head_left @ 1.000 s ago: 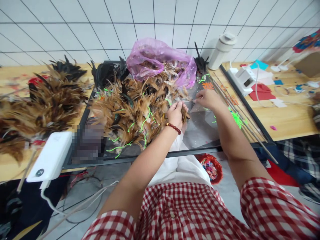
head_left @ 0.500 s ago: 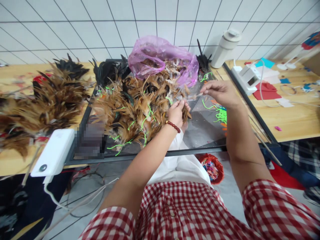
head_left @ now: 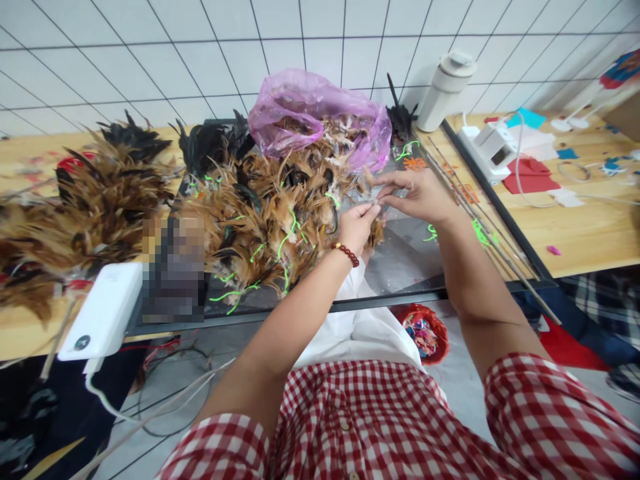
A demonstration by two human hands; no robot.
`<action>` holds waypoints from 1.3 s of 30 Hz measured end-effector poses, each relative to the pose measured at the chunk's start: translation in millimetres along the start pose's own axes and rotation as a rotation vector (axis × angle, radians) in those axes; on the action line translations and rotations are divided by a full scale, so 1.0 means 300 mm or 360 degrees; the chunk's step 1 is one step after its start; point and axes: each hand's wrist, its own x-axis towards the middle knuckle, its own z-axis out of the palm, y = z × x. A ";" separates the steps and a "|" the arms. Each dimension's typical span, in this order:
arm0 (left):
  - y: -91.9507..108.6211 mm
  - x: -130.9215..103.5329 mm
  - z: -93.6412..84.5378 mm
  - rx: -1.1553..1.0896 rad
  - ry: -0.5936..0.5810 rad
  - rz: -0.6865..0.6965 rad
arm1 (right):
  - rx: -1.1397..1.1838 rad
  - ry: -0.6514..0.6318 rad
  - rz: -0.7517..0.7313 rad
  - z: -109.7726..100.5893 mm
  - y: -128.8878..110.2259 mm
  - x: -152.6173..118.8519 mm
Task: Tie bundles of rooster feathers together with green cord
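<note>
My left hand (head_left: 356, 228), with a beaded bracelet at the wrist, is closed around the base of a small bunch of brown feathers (head_left: 377, 233). Against its fingertips, my right hand (head_left: 417, 195) has its thumb and index finger pinched near the top of that bunch; what they hold is too small to make out. Left of my hands spreads a large pile of brown feathers (head_left: 270, 207) with bright green ties among them. A pink plastic bag (head_left: 287, 90) with more feathers lies behind the pile.
A white bottle (head_left: 447, 90) stands at the back. Thin rods (head_left: 505, 260) lie along the right of the black-edged tray (head_left: 500, 203). A white power bank (head_left: 103, 310) rests at the left, near more feathers (head_left: 107, 200). A red basket (head_left: 440, 333) is below the table edge.
My right hand has moved left and slightly down, so its fingertips now meet those of my left hand. The whole view has shifted slightly.
</note>
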 end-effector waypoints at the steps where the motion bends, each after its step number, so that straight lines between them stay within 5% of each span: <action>1: 0.001 -0.002 0.002 0.0007 -0.0005 -0.0008 | -0.0036 0.0019 0.0006 0.003 0.006 0.005; 7: 0.002 -0.006 0.017 -0.0023 -0.0005 -0.0027 | -0.0583 0.0346 0.0417 0.046 0.144 0.162; 13: 0.000 0.002 0.023 -0.0137 0.0089 0.0054 | -0.0795 0.0205 0.0803 0.131 0.226 0.318; 19: -0.001 0.018 0.016 -0.0352 0.0192 0.0074 | -0.0479 0.0495 0.0544 0.095 0.113 0.157; 26: -0.026 0.045 -0.005 -0.0475 0.0271 0.0149 | 0.0250 0.0303 0.0472 0.140 0.009 -0.009; 34: -0.004 0.028 -0.012 -0.0516 0.0213 0.0070 | 0.0111 0.0362 0.0446 0.161 0.000 -0.014; 39: 0.014 0.012 -0.001 -0.0564 0.0286 0.0013 | -0.0247 -0.0107 0.0428 0.094 0.048 0.002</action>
